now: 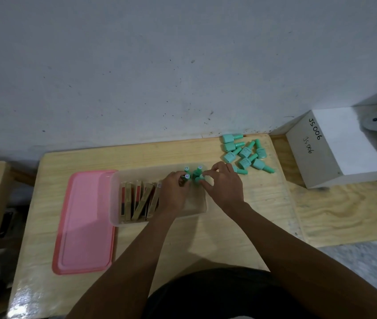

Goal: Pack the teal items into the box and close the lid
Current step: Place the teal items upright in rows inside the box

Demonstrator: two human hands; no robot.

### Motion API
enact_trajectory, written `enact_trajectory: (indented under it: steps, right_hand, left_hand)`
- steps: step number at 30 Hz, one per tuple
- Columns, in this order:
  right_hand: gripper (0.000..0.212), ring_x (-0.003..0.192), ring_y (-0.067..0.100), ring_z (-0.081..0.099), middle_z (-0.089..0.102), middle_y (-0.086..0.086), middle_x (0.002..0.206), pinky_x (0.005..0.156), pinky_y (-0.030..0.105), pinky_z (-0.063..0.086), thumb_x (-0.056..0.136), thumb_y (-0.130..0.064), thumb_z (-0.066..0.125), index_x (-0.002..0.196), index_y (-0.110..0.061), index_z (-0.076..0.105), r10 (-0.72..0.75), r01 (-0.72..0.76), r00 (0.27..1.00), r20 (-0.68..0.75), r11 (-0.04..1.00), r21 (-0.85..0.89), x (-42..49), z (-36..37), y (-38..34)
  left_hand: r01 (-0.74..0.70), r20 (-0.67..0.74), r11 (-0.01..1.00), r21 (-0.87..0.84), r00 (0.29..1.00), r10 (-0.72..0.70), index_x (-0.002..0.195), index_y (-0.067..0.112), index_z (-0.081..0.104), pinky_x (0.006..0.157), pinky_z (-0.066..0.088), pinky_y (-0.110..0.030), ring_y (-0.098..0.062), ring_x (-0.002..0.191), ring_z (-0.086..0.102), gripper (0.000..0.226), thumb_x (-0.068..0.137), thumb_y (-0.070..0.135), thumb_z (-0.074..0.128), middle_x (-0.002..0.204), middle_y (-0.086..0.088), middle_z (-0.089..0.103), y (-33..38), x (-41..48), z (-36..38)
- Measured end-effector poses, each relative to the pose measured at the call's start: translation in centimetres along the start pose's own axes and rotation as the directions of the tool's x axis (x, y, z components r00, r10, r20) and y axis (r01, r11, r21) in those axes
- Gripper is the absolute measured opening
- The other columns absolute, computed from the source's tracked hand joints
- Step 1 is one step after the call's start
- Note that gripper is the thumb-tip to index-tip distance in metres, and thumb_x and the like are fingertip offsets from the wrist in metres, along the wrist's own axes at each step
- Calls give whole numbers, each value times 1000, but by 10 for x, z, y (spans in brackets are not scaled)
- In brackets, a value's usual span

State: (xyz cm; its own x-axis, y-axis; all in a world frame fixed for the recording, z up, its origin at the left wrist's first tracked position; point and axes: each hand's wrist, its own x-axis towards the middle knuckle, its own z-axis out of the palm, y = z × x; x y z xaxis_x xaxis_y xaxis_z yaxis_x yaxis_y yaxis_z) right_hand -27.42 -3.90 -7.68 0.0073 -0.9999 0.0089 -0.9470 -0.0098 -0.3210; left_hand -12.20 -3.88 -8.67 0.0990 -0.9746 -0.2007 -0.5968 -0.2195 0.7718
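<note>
We are working at a pale wooden table (pixel 182 240) against a grey wall (pixel 159 77). Both hands are reaching into the clear box (pixel 113 203). Our left hand (pixel 173 192) is curling round an upright teal bottle (pixel 187 176), and our right hand (pixel 224 187) is, it seems, pinching a second teal bottle (pixel 200 178) beside it. Loose teal bottles (pixel 245 151) are lying on the table just beyond the box, and the pink lid (pixel 86 222) is lying alongside it.

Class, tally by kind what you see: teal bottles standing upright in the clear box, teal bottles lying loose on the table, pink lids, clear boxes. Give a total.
Upright teal bottles: 4
Loose teal bottles: 8
Pink lid: 1
Clear box: 1
Total: 14
</note>
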Motion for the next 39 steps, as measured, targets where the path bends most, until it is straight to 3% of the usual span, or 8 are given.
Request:
enact_trajectory:
  steps: [4, 8, 15, 24, 29, 35, 39]
  right_hand:
    - [27, 101, 22, 54, 60, 1, 104, 74, 36, 47, 86, -38, 68, 108, -24, 74, 2, -2, 999, 38, 1000, -2, 1, 0, -1]
    - [27, 104, 20, 52, 59, 1, 107, 76, 35, 47, 89, -39, 64, 111, -25, 72, 40, -41, 998, 48, 999, 17, 0, 1, -3]
    - [26, 107, 22, 50, 57, 2, 109, 75, 36, 49, 91, -38, 61, 111, -24, 72, 113, -115, 993, 35, 991, 63, -4, 6, -8]
    - [33, 111, 18, 52, 57, -2, 113, 74, 31, 48, 91, -41, 60, 121, -29, 65, 102, -109, 993, 62, 986, 130, -7, 5, -1]
    - [35, 96, 9, 59, 57, -9, 113, 67, 28, 50, 91, -44, 60, 123, -33, 62, 98, -103, 995, 34, 974, 201, -20, -11, 23]
    - [26, 82, 4, 56, 61, -12, 108, 64, 26, 46, 92, -40, 60, 117, -34, 65, 320, -316, 947, 21, 919, 234, -42, -33, 93]
    - [24, 83, 6, 57, 66, -8, 107, 68, 26, 44, 92, -38, 59, 115, -32, 66, 452, -465, 885, 112, 852, 240, -46, -41, 146]
  left_hand:
    - [8, -17, 1000, -7, 1000, -8, 114, 9, 67, 64, 35, 3, -7, 85, 54, 29, 86, 11, 67, 108, -8, 67, 1, -1, 1]
    - [2, -15, 1000, 5, 1000, -2, 114, 8, 67, 64, 35, 3, -7, 84, 53, 29, 86, 11, 67, 108, -8, 67, 0, 0, 2]
    - [-14, 10, 1000, 28, 1000, 13, 117, 9, 65, 71, 34, -7, -7, 88, 52, 30, 88, 11, 64, 113, -7, 65, 0, -1, -1]
    - [-8, 16, 1000, 18, 1000, 8, 114, 13, 65, 74, 38, -17, -7, 86, 52, 27, 87, 13, 65, 110, -5, 65, 5, -5, -4]
    - [-33, -2, 999, -15, 999, 33, 103, 25, 60, 67, 56, -41, -17, 74, 61, 24, 82, 24, 71, 87, 1, 62, -3, -8, -5]
    - [-331, -104, 930, 163, 931, 350, 93, 20, 60, 62, 48, -28, -11, 76, 55, 13, 85, 28, 66, 85, 7, 59, 29, -19, -3]
    - [-447, 4, 870, 208, 890, 456, 89, 22, 63, 61, 43, -25, -7, 73, 49, 11, 85, 32, 65, 78, 9, 57, 65, -15, 22]
